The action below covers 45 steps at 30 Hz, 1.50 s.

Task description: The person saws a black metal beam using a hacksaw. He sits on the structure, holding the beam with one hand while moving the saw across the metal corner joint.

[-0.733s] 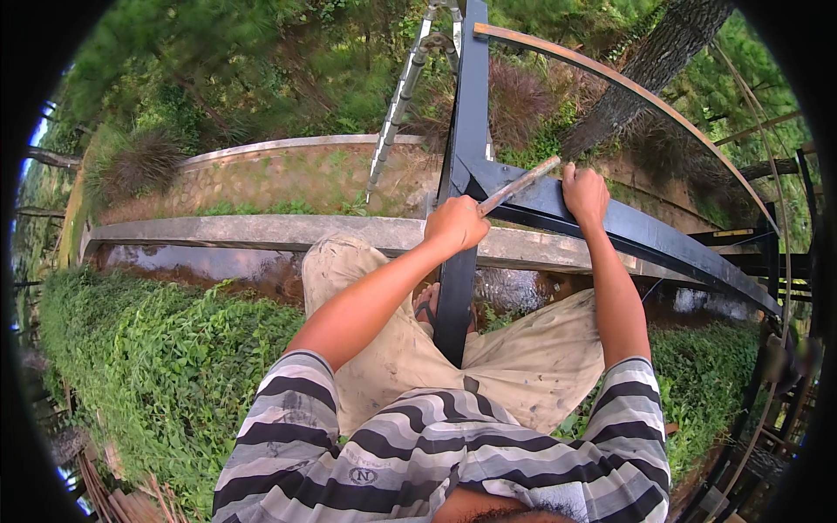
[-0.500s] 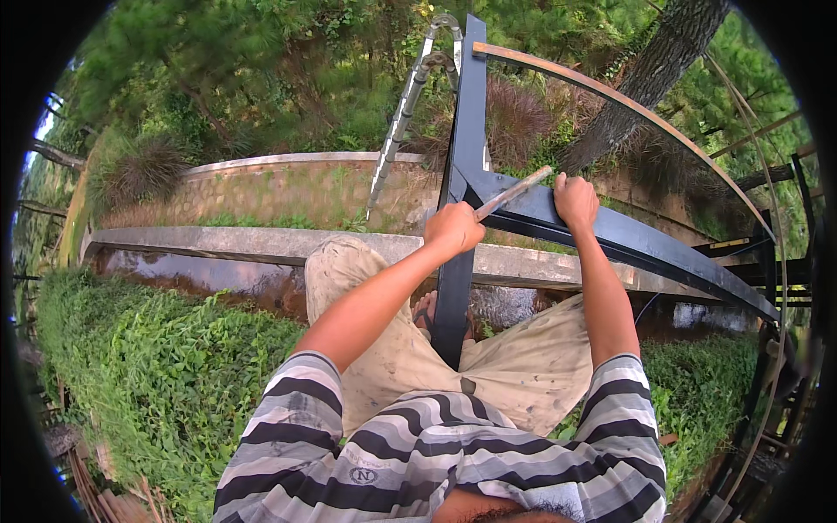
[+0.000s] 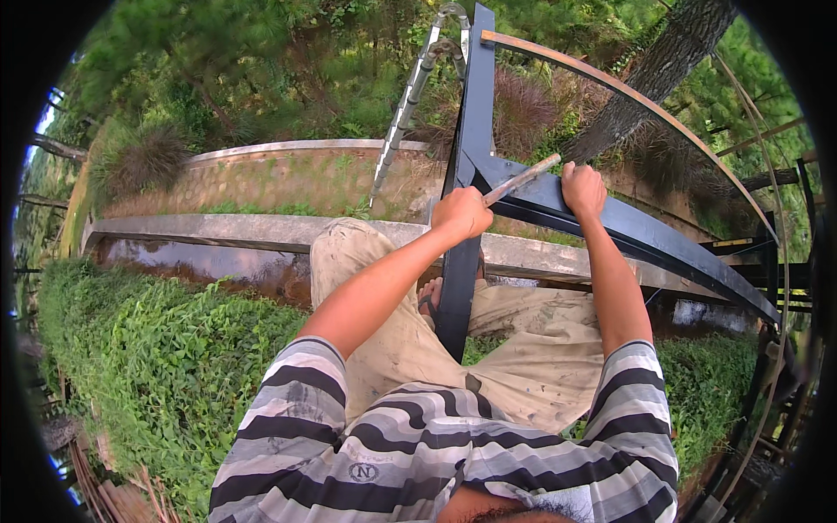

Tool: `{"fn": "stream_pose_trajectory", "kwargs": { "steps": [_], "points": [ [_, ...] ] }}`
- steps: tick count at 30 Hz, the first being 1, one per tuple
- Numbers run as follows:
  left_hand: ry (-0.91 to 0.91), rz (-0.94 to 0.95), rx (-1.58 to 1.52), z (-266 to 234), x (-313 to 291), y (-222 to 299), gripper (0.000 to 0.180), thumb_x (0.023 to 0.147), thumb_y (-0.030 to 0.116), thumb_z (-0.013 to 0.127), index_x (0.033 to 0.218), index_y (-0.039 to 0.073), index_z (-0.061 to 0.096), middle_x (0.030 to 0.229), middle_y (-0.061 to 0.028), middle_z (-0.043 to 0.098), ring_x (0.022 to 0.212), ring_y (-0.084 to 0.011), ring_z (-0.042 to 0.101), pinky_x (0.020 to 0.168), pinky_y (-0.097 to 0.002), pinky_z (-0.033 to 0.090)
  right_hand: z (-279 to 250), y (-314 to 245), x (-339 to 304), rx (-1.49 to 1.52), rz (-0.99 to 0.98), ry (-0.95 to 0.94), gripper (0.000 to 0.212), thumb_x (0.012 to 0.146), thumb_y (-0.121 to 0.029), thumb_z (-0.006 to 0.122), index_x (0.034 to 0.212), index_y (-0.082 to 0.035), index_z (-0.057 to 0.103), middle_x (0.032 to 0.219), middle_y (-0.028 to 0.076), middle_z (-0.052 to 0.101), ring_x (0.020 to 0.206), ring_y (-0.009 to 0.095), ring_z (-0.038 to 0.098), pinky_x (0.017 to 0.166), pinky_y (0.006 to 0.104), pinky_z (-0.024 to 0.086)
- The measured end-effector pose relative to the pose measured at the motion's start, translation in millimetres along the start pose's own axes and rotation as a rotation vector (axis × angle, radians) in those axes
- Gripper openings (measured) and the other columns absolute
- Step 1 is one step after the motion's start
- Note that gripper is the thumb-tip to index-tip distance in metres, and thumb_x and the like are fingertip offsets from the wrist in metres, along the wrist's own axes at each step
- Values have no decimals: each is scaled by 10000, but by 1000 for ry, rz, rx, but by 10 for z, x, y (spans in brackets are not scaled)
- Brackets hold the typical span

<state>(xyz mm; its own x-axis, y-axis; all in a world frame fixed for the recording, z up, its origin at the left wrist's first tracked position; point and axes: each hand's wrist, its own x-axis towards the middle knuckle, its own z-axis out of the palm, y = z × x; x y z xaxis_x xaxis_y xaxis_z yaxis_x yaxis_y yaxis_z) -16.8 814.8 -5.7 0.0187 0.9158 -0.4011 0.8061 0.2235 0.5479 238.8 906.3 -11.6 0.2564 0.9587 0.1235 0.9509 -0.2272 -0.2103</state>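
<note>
My left hand [image 3: 464, 213] is closed around a slim, pale, worn rod [image 3: 530, 175], beside the upright dark steel beam [image 3: 478, 105]. The rod slants up and to the right over a second dark beam [image 3: 649, 240], which joins the upright and runs off to the right. Whether the rod is wood or metal I cannot tell. On that second beam's far edge rests my right hand [image 3: 583, 190], its fingers curled over the edge and partly hidden. A gap separates the rod's free end from that hand. My legs straddle the upright's lower part, with a sandalled foot beside it.
A metal ladder [image 3: 405, 113] leans against the upright's far side. A curved rusty-brown bar [image 3: 628, 91] arcs from the upright to the right. Below run a concrete ledge [image 3: 209, 227] and a water channel [image 3: 205, 261]. A tree trunk [image 3: 658, 74] stands beyond; green plants [image 3: 166, 357] grow at left.
The view has shifted slightly, so the beams and hands appear a little higher and farther right. Both hands keep their places on the rod and the beam. My right leg has shifted slightly.
</note>
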Motion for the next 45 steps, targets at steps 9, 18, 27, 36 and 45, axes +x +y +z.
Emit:
{"fn": "stream_pose_trajectory", "kwargs": {
  "steps": [9, 18, 27, 36, 45],
  "points": [
    [-47, 21, -16, 51, 136, -31, 371, 823, 325, 709, 1045, 34, 771, 1025, -246, 741, 980, -424, 717, 869, -490, 563, -27, 46, 29, -11, -32, -67, 535, 973, -419, 495, 909, 30, 778, 979, 310, 724, 955, 477, 711, 925, 542, 534],
    [-53, 90, -48, 101, 205, -55, 345, 814, 284, 684, 921, -42, 724, 857, -247, 718, 839, -390, 720, 775, -469, 545, 9, 181, 122, 40, -54, -91, 535, 964, -428, 501, 880, 25, 772, 964, 311, 724, 961, 488, 707, 926, 548, 532],
    [-116, 119, -193, 15, 208, -155, 284, 839, 223, 663, 805, -59, 652, 634, -113, 610, 597, -209, 609, 614, -410, 492, 6, 136, 104, 52, -78, -110, 540, 968, -447, 527, 839, 20, 766, 857, 293, 716, 881, 485, 706, 869, 542, 542],
    [-297, 54, -339, -38, 218, -53, 241, 873, 167, 632, 758, -35, 567, 586, -77, 480, 564, -157, 472, 561, -403, 425, 1, 230, 140, 158, -54, -176, 457, 983, -408, 606, 787, -17, 737, 664, 233, 630, 612, 417, 629, 623, 489, 472],
    [-541, -337, -171, -274, 353, 188, 295, 848, 306, 662, 1027, 105, 783, 812, -214, 726, 819, -427, 706, 789, -486, 560, -31, 137, 229, 205, -170, -210, 375, 976, -258, 637, 669, -43, 631, 662, 166, 621, 603, 390, 590, 601, 478, 426]
  ]
}}
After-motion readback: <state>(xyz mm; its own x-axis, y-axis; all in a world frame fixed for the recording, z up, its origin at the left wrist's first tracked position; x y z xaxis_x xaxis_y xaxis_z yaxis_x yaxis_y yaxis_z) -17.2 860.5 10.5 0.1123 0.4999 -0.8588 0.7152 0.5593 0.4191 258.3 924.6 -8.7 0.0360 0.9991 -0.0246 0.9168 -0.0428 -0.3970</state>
